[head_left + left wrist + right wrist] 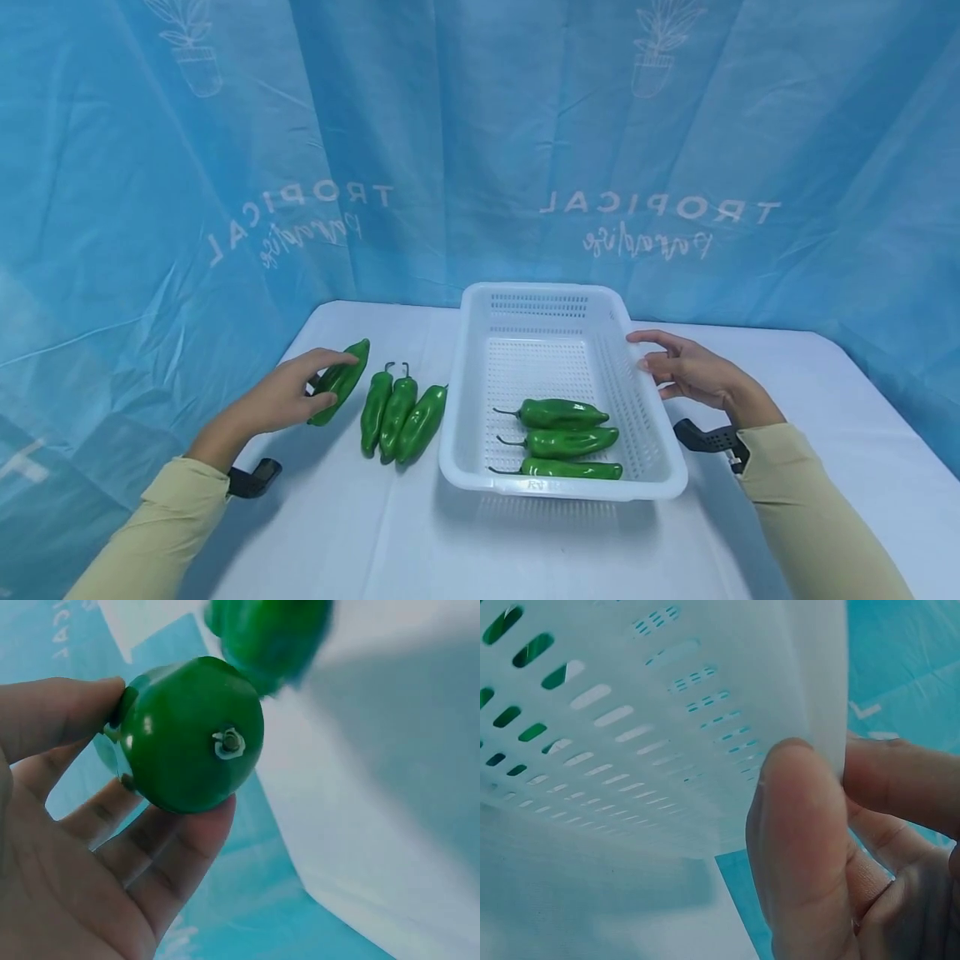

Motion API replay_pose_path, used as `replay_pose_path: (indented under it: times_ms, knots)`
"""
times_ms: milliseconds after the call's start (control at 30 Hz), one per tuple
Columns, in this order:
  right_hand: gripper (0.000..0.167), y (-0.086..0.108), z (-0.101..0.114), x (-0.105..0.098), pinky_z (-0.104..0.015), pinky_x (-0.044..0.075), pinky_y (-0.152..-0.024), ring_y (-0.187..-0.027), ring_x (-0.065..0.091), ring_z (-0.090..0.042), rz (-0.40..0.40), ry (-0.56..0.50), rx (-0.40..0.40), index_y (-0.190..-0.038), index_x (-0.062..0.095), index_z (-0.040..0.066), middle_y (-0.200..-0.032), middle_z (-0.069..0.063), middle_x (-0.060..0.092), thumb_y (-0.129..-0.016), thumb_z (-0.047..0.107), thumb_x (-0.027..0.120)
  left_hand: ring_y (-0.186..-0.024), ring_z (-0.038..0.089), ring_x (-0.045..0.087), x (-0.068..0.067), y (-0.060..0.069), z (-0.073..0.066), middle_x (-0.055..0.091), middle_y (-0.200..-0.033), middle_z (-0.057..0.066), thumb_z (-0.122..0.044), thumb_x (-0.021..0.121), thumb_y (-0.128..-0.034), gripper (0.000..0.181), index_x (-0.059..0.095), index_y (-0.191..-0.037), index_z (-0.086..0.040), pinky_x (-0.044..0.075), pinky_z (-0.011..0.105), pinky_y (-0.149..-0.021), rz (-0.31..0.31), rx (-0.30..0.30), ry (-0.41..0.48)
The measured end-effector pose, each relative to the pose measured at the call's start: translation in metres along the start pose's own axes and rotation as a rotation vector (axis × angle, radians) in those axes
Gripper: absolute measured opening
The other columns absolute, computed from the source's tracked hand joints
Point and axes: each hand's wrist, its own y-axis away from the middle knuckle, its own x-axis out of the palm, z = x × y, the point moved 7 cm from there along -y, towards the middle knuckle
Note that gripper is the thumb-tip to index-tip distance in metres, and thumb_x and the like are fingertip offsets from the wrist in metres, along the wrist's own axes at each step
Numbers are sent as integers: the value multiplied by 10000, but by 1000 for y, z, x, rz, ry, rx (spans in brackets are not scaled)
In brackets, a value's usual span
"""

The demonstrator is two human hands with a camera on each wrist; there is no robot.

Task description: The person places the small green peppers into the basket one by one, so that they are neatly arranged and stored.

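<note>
My left hand (288,396) holds a green pepper (342,382) between thumb and fingers, at the table's left side; in the left wrist view the fingers curve round the pepper (191,735), its stem end facing the camera. Three peppers (397,421) lie side by side on the cloth, between that hand and a white plastic basket (562,492). Inside the basket's near half are three more peppers (567,442), stems pointing left. My right hand (693,375) pinches the basket's right rim; the right wrist view shows its thumb (799,847) against the perforated wall (727,675).
A white cloth covers the table (330,533). Blue curtains (495,167) with printed lettering hang behind it and at the sides. The basket stands right of the table's middle, its far end close to the back curtain.
</note>
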Motion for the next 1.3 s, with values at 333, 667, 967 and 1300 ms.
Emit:
replay_pose_path:
  times_ms: [333,667,967,1300]
  knots:
    - [630,0,-2,-1,-408,611,-790,-962,713,-178,-11,7,11,-1499,282,129,-1120,62,673,-971,185,621,-1267,390,544,2,-31,-15,522,-1442,181,-15,632,-916,521,522,-1418,-101,509,542,-927,56,16,-11]
    - [643,2,2,0,-388,613,-776,-946,724,-151,6,-16,2,-1518,252,111,-1100,80,689,-986,189,605,-1352,396,486,-10,-67,-35,515,-1465,178,-31,639,-917,513,534,-1414,-97,455,568,-1037,172,55,-78]
    - [634,3,1,1,-367,616,-741,-926,732,-153,5,-35,-2,-1518,255,107,-1089,84,701,-989,174,599,-1314,382,507,-17,-92,-35,435,-1541,162,-63,609,-943,518,510,-1443,-154,489,537,-967,252,-26,-68]
    - [622,1,-1,1,-386,614,-755,-937,733,-166,-5,-8,0,-1508,279,137,-1105,90,697,-983,201,607,-1379,377,442,-12,-102,-38,392,-1568,157,-52,568,-965,529,468,-1476,-146,460,546,-1008,273,-33,-19]
